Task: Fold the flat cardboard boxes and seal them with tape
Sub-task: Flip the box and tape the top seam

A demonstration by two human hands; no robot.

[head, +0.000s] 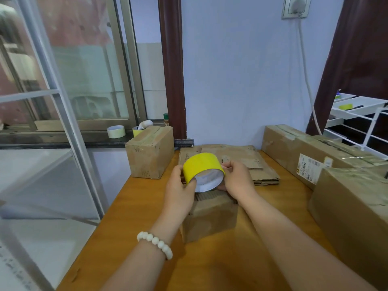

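Holding a yellow tape roll (201, 166) in the middle of the frame, over a small folded box (210, 217) on the orange worktop (142, 206); cannot tell whether roll and box are touching. Grip of the left hand (178, 185): curled round the left side of the roll, thumb at the lower rim. Grip of the right hand (237, 179): at the right edge of the roll, fingers (227, 168) pressed together in a pinch on the outer layer, probably searching for the free end, the end itself too small to see. Top flaps of the small box mostly hidden behind roll and hands, so cannot tell whether fully closed. More flat cardboard (252, 164) stacked just behind, in the middle of the frame, not yet folded. Possible troubles from here: picking at the end with a nail and tearing off only a narrow strip instead of the full width; pulling too fast and letting the loose tape fold back and stick to itself or to the fingers; laying the strip beside the seam with no hand free for pressing the flaps down, so leaving a gap or wrinkles; dragging the light box along the smooth worktop during the pull. No cutter visible near the hands, therefore also a risk of a ragged tear at the end of the strip.
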